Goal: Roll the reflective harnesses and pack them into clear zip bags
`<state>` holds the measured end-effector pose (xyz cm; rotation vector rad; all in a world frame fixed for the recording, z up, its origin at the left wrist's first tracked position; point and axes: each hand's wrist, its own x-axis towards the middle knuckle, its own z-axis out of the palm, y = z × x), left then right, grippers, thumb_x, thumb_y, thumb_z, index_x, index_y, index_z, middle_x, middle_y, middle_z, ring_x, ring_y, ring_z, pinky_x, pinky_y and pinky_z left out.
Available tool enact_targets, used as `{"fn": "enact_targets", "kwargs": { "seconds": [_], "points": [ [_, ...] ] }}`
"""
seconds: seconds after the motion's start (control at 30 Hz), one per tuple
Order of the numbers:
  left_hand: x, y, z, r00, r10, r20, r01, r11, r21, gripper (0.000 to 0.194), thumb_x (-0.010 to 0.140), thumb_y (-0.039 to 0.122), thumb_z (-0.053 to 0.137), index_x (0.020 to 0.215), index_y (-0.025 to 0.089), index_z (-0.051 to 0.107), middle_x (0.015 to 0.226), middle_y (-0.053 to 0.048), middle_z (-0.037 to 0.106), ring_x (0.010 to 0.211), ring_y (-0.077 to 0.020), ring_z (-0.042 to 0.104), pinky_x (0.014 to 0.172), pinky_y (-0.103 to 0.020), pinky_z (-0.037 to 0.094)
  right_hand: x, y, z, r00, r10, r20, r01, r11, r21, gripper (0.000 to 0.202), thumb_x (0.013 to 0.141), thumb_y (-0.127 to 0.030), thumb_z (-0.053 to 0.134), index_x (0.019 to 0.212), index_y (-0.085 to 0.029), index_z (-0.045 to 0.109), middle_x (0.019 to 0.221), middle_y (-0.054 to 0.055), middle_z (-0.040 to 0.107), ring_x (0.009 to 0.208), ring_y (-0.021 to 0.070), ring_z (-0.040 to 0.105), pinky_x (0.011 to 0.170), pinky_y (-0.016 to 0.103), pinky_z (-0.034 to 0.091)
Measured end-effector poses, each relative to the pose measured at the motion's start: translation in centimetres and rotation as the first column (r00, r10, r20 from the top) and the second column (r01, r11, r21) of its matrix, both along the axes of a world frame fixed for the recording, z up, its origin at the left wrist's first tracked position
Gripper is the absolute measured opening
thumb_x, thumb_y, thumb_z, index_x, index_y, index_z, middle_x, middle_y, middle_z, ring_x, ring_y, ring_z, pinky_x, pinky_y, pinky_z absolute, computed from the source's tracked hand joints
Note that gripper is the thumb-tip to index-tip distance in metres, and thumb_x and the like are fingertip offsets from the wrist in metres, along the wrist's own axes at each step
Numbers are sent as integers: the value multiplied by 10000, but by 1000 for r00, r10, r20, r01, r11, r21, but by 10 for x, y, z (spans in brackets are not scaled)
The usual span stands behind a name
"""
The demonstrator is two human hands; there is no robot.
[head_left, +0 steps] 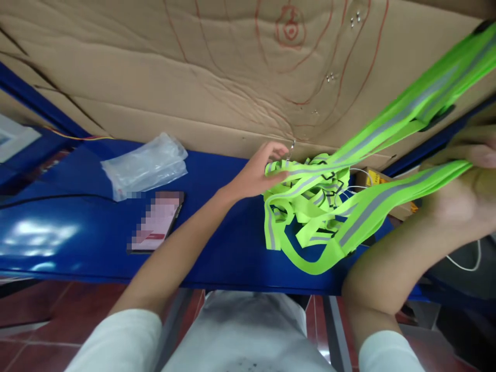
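Lime-green webbing (312, 266) with a grey reflective stripe, one tangled heap: I log it on the blue table (225, 232), close against the cardboard panel (155, 88); lengths rise towards the upper right.

Left hand (263, 173): at the heap's left side, thumb spread from the curled fingers, cupped over the webbing, presumably to steady the loose loops.

Right hand (470, 160): at the far right, blurred, folded lengths reaching its fingers. I cannot tell whether they pinch; the raised position seems to keep these lengths apart from the tangle.

Clear plastic bags (145, 165) and phone (158, 219): left of the heap, perhaps set aside for working room.

Small box (401, 209), yellow-labelled: behind the webbing, to the right, beside white cable.
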<state>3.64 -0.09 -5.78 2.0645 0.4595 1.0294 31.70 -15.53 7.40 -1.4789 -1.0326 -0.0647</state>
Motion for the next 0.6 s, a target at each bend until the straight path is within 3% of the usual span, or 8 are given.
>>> {"fn": "enact_targets", "kwargs": {
  "seconds": [0.07, 0.13, 0.2, 0.23, 0.37, 0.47, 0.53, 0.6],
  "points": [
    [4, -14, -12, 998, -51, -46, 52, 999, 13, 820, 809, 505, 819, 1465, 202, 430, 1467, -186, 526, 1326, -297, 550, 1112, -436, 452, -7, 9, -1, 983, 39, 177, -14, 990, -140, 607, 1109, -227, 124, 1569, -520, 388, 1658, -196, 308, 1494, 158, 461, 1037, 258, 560],
    [2, -23, -24, 973, -140, -181, 136, 990, -37, 1023, 728, 520, 877, 1548, 228, 340, 1455, -178, 551, 1271, -312, 597, 1061, -443, 494, -16, 18, 0, 902, -101, 419, 240, 925, -294, 627, 1107, -168, 168, 1632, -503, 242, 1688, -96, 305, 1329, 204, 651, 846, 256, 639],
    [-6, -27, -30, 941, -119, -318, 97, 992, -84, 956, 751, 481, 851, 1542, 235, 373, 1324, -130, 657, 1112, -289, 675, 967, -419, 537, -23, 23, 1, 802, -183, 569, 433, 834, -342, 658, 1096, -123, 174, 1658, -465, 182, 1686, -12, 344, 1182, 205, 741, 695, 225, 635],
    [-12, -28, -30, 929, -55, -366, 27, 996, -82, 836, 788, 443, 809, 1504, 229, 435, 1241, -102, 699, 1030, -271, 697, 921, -398, 548, -25, 22, 1, 804, -189, 563, 431, 839, -333, 642, 1102, -142, 148, 1655, -463, 202, 1681, -9, 361, 1175, 204, 744, 666, 216, 623],
    [-39, -31, -14, 887, 324, -329, -319, 945, 73, 361, 856, 279, 636, 1201, 180, 673, 1096, -63, 752, 962, -237, 710, 886, -338, 554, -15, 5, -2, 999, -14, 36, 14, 1000, -19, 488, 1116, -399, 232, 1465, -495, 559, 1617, -160, 438, 1454, 198, 515, 824, 251, 599],
    [-59, -38, 2, 831, 533, -163, -492, 839, 232, 365, 824, 167, 588, 1169, 177, 709, 1138, -65, 758, 1035, -232, 711, 973, -345, 550, -2, -6, -3, 886, 298, -356, -215, 943, 255, 378, 1086, -436, 401, 1192, -413, 763, 1555, -241, 486, 1549, 114, 328, 908, 190, 530],
    [-75, -43, 11, 784, 619, -50, -587, 765, 265, 419, 830, 150, 591, 1233, 183, 698, 1195, -67, 753, 1088, -239, 710, 1022, -364, 544, -1, -8, 0, 758, 504, -415, -364, 854, 372, 372, 1085, -459, 426, 1138, -381, 786, 1583, -258, 440, 1533, 108, 379, 951, 184, 538],
    [-93, -48, 17, 817, 572, -80, -551, 814, 185, 373, 872, 229, 646, 1239, 187, 698, 1189, -68, 760, 1075, -254, 724, 992, -375, 570, -8, -5, 4, 688, 600, -408, -464, 796, 388, 392, 1093, -473, 389, 1157, -422, 773, 1601, -301, 385, 1459, 111, 506, 1049, 230, 548]
  ]
}}
